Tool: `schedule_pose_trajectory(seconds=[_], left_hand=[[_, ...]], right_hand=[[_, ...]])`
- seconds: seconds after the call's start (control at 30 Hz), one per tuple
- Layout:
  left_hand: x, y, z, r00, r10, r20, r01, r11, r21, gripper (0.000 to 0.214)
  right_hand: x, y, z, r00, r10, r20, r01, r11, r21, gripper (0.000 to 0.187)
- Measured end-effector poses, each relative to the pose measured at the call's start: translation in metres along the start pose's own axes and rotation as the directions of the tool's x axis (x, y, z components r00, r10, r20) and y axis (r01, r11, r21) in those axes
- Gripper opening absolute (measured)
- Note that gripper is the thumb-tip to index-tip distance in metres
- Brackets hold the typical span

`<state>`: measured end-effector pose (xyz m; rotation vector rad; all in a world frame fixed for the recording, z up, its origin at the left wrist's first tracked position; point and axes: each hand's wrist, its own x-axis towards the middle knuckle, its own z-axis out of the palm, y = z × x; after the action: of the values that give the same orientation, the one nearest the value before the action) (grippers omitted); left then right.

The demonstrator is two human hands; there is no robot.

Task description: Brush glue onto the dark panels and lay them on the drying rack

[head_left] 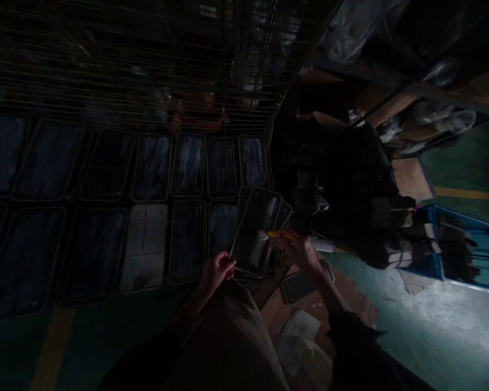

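My left hand point(220, 269) pinches the lower left edge of a dark rectangular tray point(250, 217) with rounded corners and a pale rim. In my right hand point(299, 248) is a yellow-handled brush point(275, 234), its whitish bristles at the tray's face. Wet-looking pale streaks run along the tray's right side, on both sides of the bristles. Tilted to the right, this tray lies over other similar trays point(286, 213), whose edges show beneath it. Another dark tray point(305, 283) lies under my right forearm on brown cardboard.
Two rows of streaked dark trays point(189, 163) stretch left, with one pale panel point(143, 244) among them. Behind stands a wire rack point(146, 70). A blue crate point(472, 244) and dark stacked items are at right. Cardboard point(350, 288) and a whitish sheet point(297, 334) lie near my legs.
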<state>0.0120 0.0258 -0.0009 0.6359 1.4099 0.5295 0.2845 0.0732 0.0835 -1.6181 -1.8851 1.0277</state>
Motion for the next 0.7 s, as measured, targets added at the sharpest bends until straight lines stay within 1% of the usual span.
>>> schedule_pose_trajectory(seconds=[0.07,0.17,0.2,0.27,0.33,0.37,0.43,0.47,0.53,0.57,0.63,0.7], left_hand=[[0.001,-0.001,0.001,1.000,0.001,-0.008,-0.001,1.000,-0.004,0.036],[0.002,-0.003,0.002,1.000,-0.013,-0.025,0.013,1.000,0.001,0.035],[0.003,-0.003,0.002,0.999,-0.020,-0.027,0.020,1.000,0.004,0.035],[0.003,-0.004,0.002,0.999,-0.025,-0.027,0.025,1.000,0.007,0.033],[0.002,-0.005,0.001,1.000,-0.008,-0.027,0.008,1.000,0.007,0.031],[0.002,-0.005,0.001,1.000,0.004,-0.029,-0.003,1.000,0.005,0.030],[0.002,-0.005,0.001,0.999,0.020,-0.028,-0.021,1.000,-0.009,0.030],[0.002,-0.005,0.001,0.999,0.022,-0.026,-0.022,1.000,-0.019,0.030],[0.002,-0.005,0.000,1.000,0.021,-0.015,-0.021,0.999,-0.036,0.031],[0.002,-0.006,-0.001,1.000,0.026,-0.007,-0.026,0.999,-0.037,0.031],[0.001,-0.007,-0.002,0.999,0.043,-0.001,-0.043,0.998,-0.035,0.030],[0.001,-0.007,-0.004,0.999,0.049,0.004,-0.049,0.998,-0.045,0.029]], right_hand=[[0.030,0.010,-0.009,0.992,-0.029,-0.123,0.018,0.996,-0.087,0.038],[0.064,0.015,-0.013,0.966,-0.107,-0.235,0.054,0.973,-0.223,0.037],[0.073,0.016,-0.011,0.959,-0.135,-0.251,0.067,0.963,-0.262,0.037],[0.084,0.015,-0.005,0.953,-0.179,-0.243,0.091,0.938,-0.334,0.035],[0.084,0.013,0.005,0.961,-0.206,-0.184,0.117,0.907,-0.404,0.034],[0.078,0.009,0.011,0.967,-0.215,-0.135,0.138,0.892,-0.430,0.034],[0.056,-0.001,0.024,0.973,-0.228,-0.023,0.196,0.880,-0.433,0.033],[0.040,-0.008,0.030,0.971,-0.233,0.042,0.230,0.886,-0.403,0.032],[0.005,-0.024,0.040,0.955,-0.250,0.158,0.287,0.915,-0.283,0.029],[-0.012,-0.031,0.044,0.948,-0.248,0.201,0.290,0.933,-0.215,0.029],[-0.035,-0.043,0.048,0.942,-0.207,0.264,0.239,0.966,-0.098,0.029],[-0.040,-0.047,0.046,0.940,-0.146,0.307,0.156,0.988,-0.007,0.031]])
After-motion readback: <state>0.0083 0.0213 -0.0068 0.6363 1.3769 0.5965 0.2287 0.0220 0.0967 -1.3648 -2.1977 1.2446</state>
